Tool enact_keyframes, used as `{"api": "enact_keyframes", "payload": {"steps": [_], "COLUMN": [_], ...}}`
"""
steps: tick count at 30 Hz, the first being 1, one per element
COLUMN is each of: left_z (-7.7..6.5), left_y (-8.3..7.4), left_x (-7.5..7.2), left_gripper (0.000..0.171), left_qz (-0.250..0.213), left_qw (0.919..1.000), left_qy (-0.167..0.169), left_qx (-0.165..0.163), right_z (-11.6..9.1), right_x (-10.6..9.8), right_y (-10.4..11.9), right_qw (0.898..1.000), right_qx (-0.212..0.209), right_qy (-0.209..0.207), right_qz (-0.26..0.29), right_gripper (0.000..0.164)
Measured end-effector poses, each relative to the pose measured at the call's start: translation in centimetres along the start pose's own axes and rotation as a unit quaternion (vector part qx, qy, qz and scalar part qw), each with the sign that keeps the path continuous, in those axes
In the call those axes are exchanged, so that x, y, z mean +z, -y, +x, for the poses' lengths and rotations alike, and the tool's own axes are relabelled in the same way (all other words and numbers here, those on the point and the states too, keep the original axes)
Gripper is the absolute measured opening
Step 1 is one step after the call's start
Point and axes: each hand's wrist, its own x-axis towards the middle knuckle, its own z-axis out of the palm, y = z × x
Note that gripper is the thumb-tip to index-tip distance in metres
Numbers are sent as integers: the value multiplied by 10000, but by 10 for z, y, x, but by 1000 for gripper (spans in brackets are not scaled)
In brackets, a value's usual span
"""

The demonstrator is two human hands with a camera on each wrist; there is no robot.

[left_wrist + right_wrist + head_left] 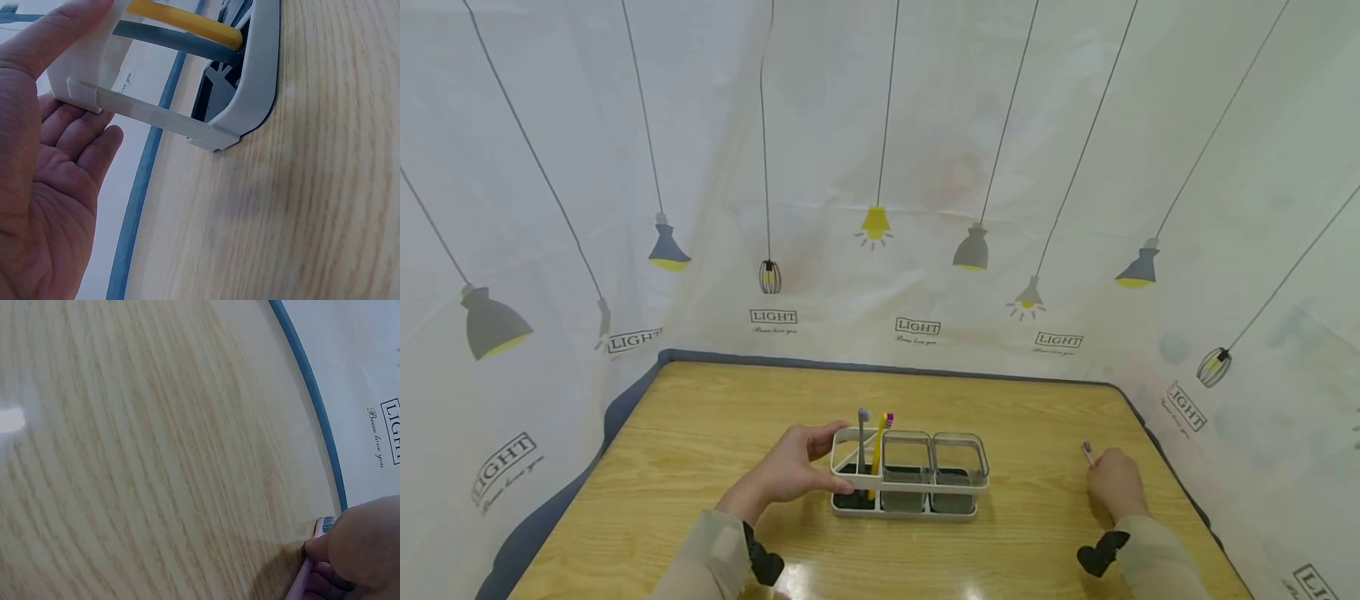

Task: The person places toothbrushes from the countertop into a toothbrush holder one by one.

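A white toothbrush holder [910, 486] stands on the table, and my left hand [786, 468] grips its left end by the upper rim. The thumb lies on the front of the rim, the fingers behind, as the left wrist view shows. A grey toothbrush [861, 454] and a yellow toothbrush [877, 457] stand in the holder's left compartment, bristles up. Two clear cups [906, 500] fill the other compartments. Away to the right, my right hand [1117, 483] holds a pink toothbrush [301, 581] between thumb and fingers, low by the table; part of its handle is hidden.
The wooden table [737, 550] has a dark blue edge [850, 367] at the back and sides. A white sheet [820, 150] printed with lamps surrounds it. Black wrist straps [1102, 554] sit over the light sleeves [1157, 550].
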Motion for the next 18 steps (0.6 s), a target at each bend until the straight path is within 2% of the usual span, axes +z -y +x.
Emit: {"api": "enact_keyframes", "payload": {"steps": [11,18], "left_z": [1,1], "left_y": [3,1], "left_x": [0,0], "left_gripper": [99,98], "left_qz": [-49,71], "left_qw": [10000,9999], "left_qy": [-17,-54], "left_qx": [61,127], "right_z": [1,-2], "right_x": [-1,-8], "right_y": [1,-1], "right_qw": [9995,9997], "right_qx": [161,-72], "right_qy": [-43,-83], "right_qz": [254,221], "right_gripper": [23,26]}}
